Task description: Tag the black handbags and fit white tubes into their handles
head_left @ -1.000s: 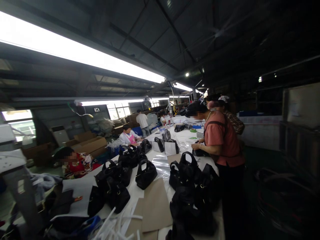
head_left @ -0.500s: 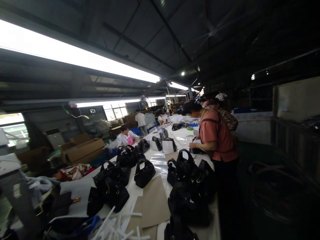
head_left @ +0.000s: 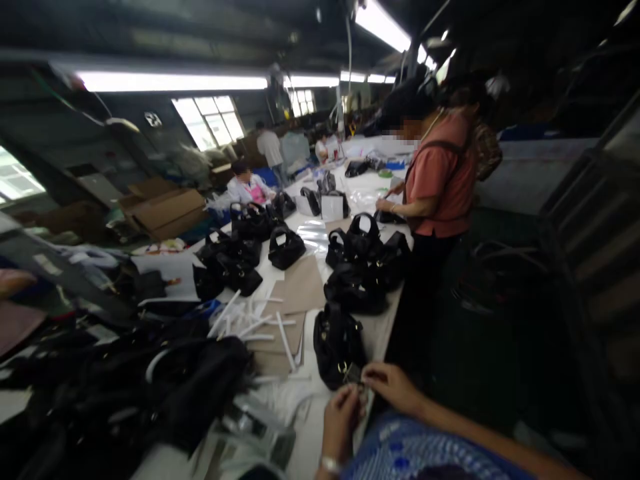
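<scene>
At the near edge of the table my left hand (head_left: 343, 413) is closed in a pinch, with a pale band at its wrist. Close beside it, my right hand (head_left: 395, 387) is pinched too, its fingertips at a small greyish, see-through-looking piece (head_left: 354, 373). Blur hides what kind of thing this is, and what lies within the left fingers cannot be made out. Just beyond both hands stands a black handbag (head_left: 340, 343) with gold-coloured metal fittings.
More black handbags (head_left: 355, 287) stand along the long white table. White strips (head_left: 257, 320) lie by brown card sheets (head_left: 303, 283). Dark bags (head_left: 200, 387) and clear plastic packets (head_left: 265, 427) fill the near left. A co-worker in a salmon-coloured top (head_left: 443, 180) stands at the right edge.
My view has tipped downward, so the table's near end now shows. Both my hands have come into view at the bottom. The co-worker on the right still bends over the table.
</scene>
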Demonstrator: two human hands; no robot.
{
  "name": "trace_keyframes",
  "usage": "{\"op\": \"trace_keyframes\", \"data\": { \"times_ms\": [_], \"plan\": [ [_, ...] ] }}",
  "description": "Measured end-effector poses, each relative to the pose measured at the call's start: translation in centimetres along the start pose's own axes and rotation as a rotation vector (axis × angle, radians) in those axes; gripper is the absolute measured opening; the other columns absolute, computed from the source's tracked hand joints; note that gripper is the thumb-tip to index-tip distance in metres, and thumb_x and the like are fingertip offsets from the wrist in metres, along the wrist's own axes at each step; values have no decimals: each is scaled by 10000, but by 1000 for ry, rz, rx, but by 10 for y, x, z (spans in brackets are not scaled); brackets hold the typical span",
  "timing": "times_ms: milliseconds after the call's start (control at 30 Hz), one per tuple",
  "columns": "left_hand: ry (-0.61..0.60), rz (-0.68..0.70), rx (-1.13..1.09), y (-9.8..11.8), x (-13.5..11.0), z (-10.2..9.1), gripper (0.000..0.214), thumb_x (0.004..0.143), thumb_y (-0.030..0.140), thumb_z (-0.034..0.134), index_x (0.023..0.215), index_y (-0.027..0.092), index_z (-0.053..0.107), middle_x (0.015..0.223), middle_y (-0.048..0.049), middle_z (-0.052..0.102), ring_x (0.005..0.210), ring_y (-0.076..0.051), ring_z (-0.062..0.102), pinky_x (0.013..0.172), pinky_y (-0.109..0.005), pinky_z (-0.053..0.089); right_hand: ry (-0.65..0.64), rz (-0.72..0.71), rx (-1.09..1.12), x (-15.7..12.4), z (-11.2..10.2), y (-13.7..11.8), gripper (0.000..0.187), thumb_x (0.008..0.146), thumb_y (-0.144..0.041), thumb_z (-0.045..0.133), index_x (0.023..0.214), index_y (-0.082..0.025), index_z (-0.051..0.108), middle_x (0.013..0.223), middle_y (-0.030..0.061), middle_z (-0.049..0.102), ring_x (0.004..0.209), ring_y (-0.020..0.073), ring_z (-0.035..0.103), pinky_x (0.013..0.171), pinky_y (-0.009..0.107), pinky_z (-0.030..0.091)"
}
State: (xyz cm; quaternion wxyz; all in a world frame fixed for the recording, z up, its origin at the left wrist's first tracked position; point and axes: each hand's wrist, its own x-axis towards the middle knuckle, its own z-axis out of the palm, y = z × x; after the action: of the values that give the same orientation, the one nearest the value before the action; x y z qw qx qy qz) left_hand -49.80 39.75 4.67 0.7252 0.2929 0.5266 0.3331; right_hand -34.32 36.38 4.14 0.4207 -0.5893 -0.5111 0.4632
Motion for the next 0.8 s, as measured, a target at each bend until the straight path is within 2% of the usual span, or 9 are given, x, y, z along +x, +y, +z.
{"op": "trace_keyframes", "data": {
  "times_ms": [33,133,267,433,633,800],
  "plan": [
    [-18,-40,-45,-8,-8,-3,415,613,377,801,900,106,672,896,-110,688,809,-198,653,654,-258,523,-15,21,32,0,-1,-2,276,763,-391,589,846,-145,681,819,56,673,825,204,603,767,305,475],
    [4,-3,-126,-16,-12,-5,433,568,396,819,871,116,690,914,-112,698,828,-193,659,684,-241,515,-34,92,148,9,-5,0,290,759,-391,612,884,-135,665,823,42,664,803,173,598,745,275,470],
    [10,69,-77,-15,-5,-2,399,618,396,785,865,103,672,848,-103,694,790,-183,657,684,-251,516,-48,145,232,10,-7,3,316,753,-390,616,900,-113,656,821,39,664,797,156,603,741,262,469],
    [-4,189,29,-15,-1,-4,377,692,374,731,926,98,626,795,-96,691,745,-178,653,663,-263,516,-72,132,185,10,-5,0,338,757,-392,602,909,-96,665,850,55,677,808,158,614,756,264,471],
    [55,217,141,-13,3,-3,420,712,383,707,1019,120,594,848,-100,710,773,-177,652,600,-219,474,-99,131,134,15,-5,1,285,760,-390,614,883,-141,679,851,48,688,805,176,620,764,286,488],
    [82,241,173,-11,3,-3,419,712,398,703,1019,129,609,881,-106,717,825,-198,660,654,-248,493,-94,125,100,17,-4,0,289,759,-407,616,890,-157,681,873,53,698,830,193,629,794,308,490]
  ]
}}
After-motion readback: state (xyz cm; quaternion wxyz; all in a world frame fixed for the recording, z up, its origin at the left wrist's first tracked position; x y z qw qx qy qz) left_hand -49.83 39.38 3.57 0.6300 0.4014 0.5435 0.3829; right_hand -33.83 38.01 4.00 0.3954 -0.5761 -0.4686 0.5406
